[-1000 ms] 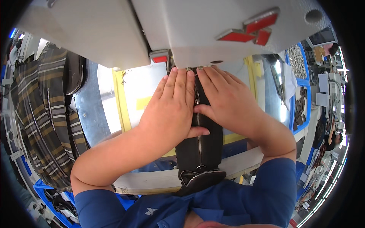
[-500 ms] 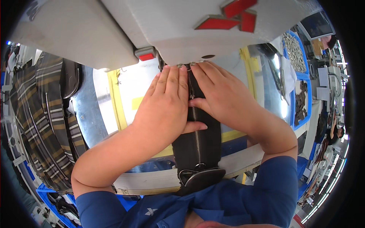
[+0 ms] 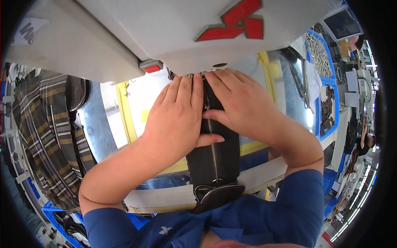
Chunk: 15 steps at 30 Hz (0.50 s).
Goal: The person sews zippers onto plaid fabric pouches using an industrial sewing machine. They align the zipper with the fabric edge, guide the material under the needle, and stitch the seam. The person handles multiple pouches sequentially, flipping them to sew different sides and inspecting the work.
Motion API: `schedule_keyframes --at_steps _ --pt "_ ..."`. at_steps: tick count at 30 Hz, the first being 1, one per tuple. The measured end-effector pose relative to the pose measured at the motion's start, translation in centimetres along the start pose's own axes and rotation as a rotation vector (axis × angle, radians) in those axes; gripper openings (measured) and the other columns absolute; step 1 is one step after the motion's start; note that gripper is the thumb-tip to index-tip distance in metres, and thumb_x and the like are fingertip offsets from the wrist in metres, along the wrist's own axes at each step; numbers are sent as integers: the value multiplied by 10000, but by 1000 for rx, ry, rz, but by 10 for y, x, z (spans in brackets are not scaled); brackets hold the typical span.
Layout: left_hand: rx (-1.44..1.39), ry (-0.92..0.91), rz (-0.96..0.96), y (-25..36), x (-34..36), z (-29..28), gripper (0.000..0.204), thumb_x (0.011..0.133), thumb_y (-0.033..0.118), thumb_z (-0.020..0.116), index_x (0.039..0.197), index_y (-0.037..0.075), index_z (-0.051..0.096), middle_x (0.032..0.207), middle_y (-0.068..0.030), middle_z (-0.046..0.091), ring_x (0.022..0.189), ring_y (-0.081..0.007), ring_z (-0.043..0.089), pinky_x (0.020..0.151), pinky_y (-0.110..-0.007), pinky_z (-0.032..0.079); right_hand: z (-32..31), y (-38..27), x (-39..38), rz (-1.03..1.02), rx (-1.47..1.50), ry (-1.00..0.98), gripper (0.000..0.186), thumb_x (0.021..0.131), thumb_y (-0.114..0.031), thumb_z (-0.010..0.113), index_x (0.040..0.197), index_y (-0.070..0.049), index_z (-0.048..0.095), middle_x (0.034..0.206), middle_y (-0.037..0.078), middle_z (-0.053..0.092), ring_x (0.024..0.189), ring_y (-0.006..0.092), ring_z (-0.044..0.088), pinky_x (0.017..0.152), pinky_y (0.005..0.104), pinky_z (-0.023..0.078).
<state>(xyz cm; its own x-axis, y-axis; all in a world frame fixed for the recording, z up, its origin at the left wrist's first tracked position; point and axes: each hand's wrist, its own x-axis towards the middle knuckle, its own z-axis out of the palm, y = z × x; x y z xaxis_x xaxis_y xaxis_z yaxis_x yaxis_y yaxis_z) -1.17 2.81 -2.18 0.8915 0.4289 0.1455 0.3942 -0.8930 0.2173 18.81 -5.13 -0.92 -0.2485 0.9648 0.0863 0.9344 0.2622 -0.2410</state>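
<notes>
A black fabric piece (image 3: 213, 161) with a metal zipper down its middle lies lengthwise beneath a grey machine head (image 3: 169, 33) bearing red shapes, with a rounded zippered end near my body. My left hand (image 3: 173, 113) rests on it left of the zipper, fingers stretched out flat and thumb reaching across the teeth. My right hand (image 3: 242, 105) lies on its right side, fingers extended and thumb on the zipper. Both hands' fingertips are at the machine's lower edge, beside small metal pieces (image 3: 203, 73); what lies beyond them is hidden.
Plaid zippered fabric pieces (image 3: 45, 140) are piled at the left, above a blue bin (image 3: 47, 213). At the right stand blue trays of metal parts (image 3: 318, 58) and dark pieces (image 3: 327, 111), a monitor (image 3: 340, 24) and, farther off, another person (image 3: 363, 142).
The view has shifted slightly, with the machine's red shapes now further left. My hands and the black piece sit a little further left in view, in much the same pose.
</notes>
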Motion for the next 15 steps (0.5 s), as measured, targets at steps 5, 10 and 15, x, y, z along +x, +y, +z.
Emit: schedule_keyframes --at_steps 5,10,15 --pt "-40 34 -3 -3 1 0 1200 659 673 870 1442 -171 530 1367 -257 622 1312 -383 593 1146 -456 468 0 2 1 12 23 6 803 886 -419 817 1439 100 553 1445 250 608 1369 378 588 1163 455 475" --pt "-19 52 -1 -1 3 1 1198 648 675 875 1430 -170 544 1350 -253 635 1311 -376 597 1140 -446 474 0 2 0 8 41 32 789 881 -421 817 1429 88 569 1425 226 629 1360 363 597 1155 454 478" --pt "-52 -7 -20 -3 2 0 1303 628 710 890 1497 -167 475 1438 -322 579 1355 -462 576 1184 -490 451 3 2 0 -9 4 60 775 886 -433 808 1415 86 582 1418 212 636 1342 344 608 1126 446 490"
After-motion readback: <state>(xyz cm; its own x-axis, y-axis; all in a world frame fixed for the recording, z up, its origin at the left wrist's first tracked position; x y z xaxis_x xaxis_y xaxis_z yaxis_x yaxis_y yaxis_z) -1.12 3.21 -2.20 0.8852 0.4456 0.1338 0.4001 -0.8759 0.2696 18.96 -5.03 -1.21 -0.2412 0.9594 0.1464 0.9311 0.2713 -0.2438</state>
